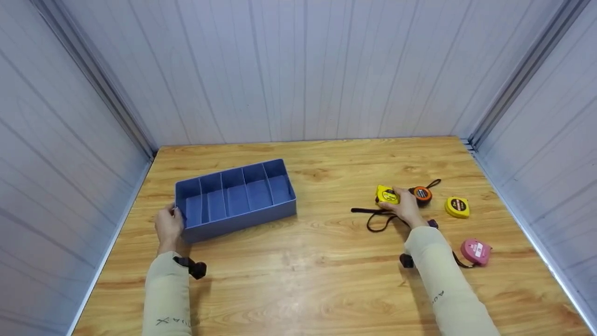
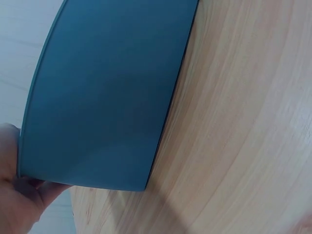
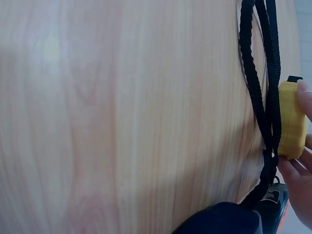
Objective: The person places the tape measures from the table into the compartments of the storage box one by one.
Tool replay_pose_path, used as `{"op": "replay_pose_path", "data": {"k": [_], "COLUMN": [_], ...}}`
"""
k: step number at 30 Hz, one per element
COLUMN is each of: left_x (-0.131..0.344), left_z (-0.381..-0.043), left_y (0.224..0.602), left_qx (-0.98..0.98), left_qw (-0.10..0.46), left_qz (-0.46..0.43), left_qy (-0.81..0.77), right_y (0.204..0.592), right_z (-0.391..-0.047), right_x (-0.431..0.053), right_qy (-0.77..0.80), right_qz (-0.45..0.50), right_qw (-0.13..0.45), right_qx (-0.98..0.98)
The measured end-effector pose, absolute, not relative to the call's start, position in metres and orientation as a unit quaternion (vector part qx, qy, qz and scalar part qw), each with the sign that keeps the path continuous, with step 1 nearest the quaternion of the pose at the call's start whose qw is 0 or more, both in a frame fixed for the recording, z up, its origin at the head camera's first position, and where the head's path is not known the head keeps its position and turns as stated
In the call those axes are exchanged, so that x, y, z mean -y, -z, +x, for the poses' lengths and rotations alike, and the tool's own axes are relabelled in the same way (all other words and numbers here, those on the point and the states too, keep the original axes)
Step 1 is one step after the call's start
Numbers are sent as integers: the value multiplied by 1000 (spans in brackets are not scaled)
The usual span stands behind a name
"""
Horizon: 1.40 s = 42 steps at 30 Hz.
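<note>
At the left, a blue divided box stands at a slant on the table; its long outer wall fills much of the left wrist view. My left hand grips its left end, the thumb at the rim near the corner. My right hand pinches a yellow tape measure between thumb and fingers. In the right wrist view, the same yellow case is seen edge-on beside a black strap. An orange-and-black tape measure lies just right of the right hand.
Farther right lie another yellow tape measure and a pink tape measure with a dark cord. The looped black strap runs under my right hand. Panelled walls enclose the wood-grain table at the back and sides.
</note>
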<state>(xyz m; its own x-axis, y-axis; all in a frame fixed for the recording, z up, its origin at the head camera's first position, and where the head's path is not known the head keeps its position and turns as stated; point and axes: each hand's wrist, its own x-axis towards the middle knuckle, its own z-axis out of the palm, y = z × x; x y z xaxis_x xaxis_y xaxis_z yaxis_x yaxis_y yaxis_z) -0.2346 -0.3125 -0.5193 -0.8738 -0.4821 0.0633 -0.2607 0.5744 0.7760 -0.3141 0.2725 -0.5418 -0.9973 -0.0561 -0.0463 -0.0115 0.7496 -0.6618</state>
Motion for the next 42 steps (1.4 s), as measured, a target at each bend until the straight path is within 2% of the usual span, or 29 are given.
{"op": "replay_pose_path", "data": {"k": [8,15,25,42], "left_x": [310,307,298,279], "left_z": [-235,-237,-241,-246], "left_y": [521,520,524,526], "left_qx": [883,891,894,894], "left_qw": [166,126,149,140], "left_qz": [200,200,179,170], "left_qy": [390,388,383,391], "right_y": [543,543,542,539], "right_z": [-315,-317,-315,-313], "right_x": [-273,-271,-271,-270], "right_qy": [351,355,356,359], "right_qz": [-13,-5,-5,-2], "right_qw": [38,40,38,36], "right_qx": [-935,-934,-934,-933]}}
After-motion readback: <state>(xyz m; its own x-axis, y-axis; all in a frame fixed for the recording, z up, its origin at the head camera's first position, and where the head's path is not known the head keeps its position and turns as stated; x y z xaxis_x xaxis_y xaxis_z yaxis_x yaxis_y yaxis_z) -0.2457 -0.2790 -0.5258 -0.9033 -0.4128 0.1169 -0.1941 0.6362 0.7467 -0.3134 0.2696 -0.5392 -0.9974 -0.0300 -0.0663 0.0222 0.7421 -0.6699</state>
